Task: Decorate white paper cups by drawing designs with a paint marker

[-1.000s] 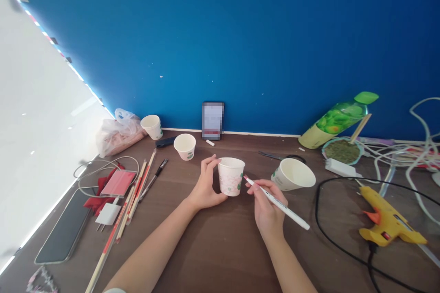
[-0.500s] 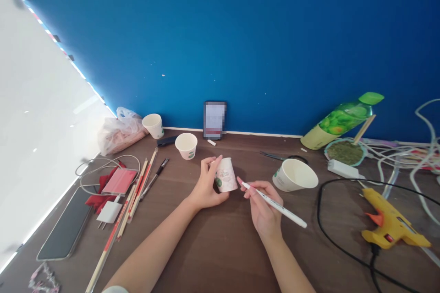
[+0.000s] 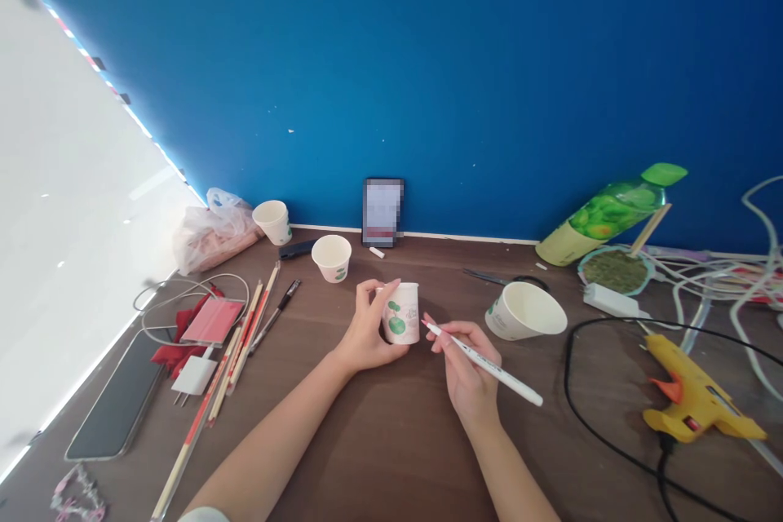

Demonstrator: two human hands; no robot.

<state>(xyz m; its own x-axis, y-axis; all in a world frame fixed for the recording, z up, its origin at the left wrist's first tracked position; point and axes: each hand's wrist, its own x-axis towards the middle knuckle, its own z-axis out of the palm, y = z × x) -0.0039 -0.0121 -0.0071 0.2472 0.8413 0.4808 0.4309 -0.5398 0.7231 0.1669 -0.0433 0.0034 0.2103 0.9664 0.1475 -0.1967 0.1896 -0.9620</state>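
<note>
My left hand [image 3: 365, 333] is closed round a small white paper cup [image 3: 402, 314] with a green print, held just above the brown table [image 3: 379, 440]. The cup's side faces me. My right hand [image 3: 468, 371] grips a white marker pen [image 3: 483, 363] like a pencil. The pen's pink tip points left and sits just beside the cup's right side.
Another paper cup [image 3: 523, 311] lies on its side to the right, two more [image 3: 331, 258] stand behind. A yellow glue gun [image 3: 694, 400] with a black cable is at right, a green bottle [image 3: 605, 214] at the wall. A phone [image 3: 119, 400], sticks [image 3: 241, 351] and a charger [image 3: 192, 377] lie left.
My left hand has turned the cup from mouth-up with a pink pattern to its green print facing me. The right hand with the pen has moved slightly left toward the cup.
</note>
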